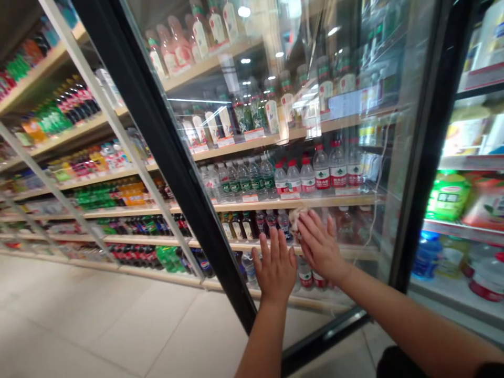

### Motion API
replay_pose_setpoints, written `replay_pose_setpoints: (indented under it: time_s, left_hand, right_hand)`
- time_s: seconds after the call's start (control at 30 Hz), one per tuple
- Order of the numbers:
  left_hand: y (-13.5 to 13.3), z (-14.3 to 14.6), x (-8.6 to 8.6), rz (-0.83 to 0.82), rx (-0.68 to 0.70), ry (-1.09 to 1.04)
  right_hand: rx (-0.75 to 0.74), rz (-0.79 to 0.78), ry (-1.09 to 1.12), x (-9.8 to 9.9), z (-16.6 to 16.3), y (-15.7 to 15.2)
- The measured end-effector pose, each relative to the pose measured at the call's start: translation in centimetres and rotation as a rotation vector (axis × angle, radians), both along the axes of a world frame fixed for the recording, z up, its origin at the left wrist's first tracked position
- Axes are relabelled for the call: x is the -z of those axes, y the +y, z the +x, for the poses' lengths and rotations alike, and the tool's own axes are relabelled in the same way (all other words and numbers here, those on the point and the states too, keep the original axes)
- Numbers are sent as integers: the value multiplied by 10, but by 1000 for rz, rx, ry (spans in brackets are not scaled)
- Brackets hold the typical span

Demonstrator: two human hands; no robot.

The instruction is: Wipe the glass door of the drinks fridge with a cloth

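In the head view, the glass door (pixel 334 286) with its black frame stands tilted across the middle. My left hand (pixel 274 268) lies against the lower part of the pane, fingers stretched out, holding nothing. Just to its right and a little higher, my right hand (pixel 319 244) presses a crumpled, pale brownish cloth (pixel 298 220) to the glass. Part of the cloth is hidden under my fingers. Bottled drinks show through the pane, among them water bottles with red caps (pixel 322 170).
Long shelves of bottled drinks (pixel 74 107) run along the left, behind white uprights (pixel 118 134). At the right is a lit cooler shelf (pixel 460 233) with packages, among them a green pouch (pixel 449 197). Pale floor tiles (pixel 157 320) lie below. Ceiling lights reflect in the pane.
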State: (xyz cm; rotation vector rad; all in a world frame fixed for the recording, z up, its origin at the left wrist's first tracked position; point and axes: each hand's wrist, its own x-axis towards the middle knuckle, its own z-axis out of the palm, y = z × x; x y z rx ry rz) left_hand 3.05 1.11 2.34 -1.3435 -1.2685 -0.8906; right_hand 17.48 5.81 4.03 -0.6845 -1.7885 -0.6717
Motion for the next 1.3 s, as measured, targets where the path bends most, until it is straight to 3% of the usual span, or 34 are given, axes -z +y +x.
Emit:
replay_pose_setpoints:
  time_s: [0.13, 0.33, 0.53, 0.6, 0.7, 0.77, 0.97, 1.03, 1.2, 1.3]
  left_hand:
    - [-1, 1, 0, -3, -9, -3]
    - [-3, 3, 0, -11, -8, 5]
    - [-3, 3, 0, -8, -30, 14]
    - [-4, 3, -1, -5, -29, 16]
    - [-4, 3, -1, -3, -27, 19]
    - [-4, 2, 0, -7, -27, 20]
    - [-1, 3, 6, -16, -12, -31]
    - [-1, 3, 5, -23, -11, -31]
    - [-4, 2, 2, -10, -5, -4]
    - [-4, 2, 1, -5, 5, -6]
  right_hand:
    - [62, -42, 125, -29, -2, 3]
    - [55, -44, -3, 1, -3, -5]
    - [76, -57, 115, -41, 11, 5]
    - [79, -65, 128, -33, 13, 6]
    - [62, -62, 81, -1, 9, 1]
    - [49, -64, 33, 9, 7, -2]
    - [37, -97, 166, -40, 8, 2]
    - [37, -94, 189, -36, 5, 2]
    - [-41, -48, -7, 9, -5, -9]
    - [-30, -45, 28, -8, -4, -7]
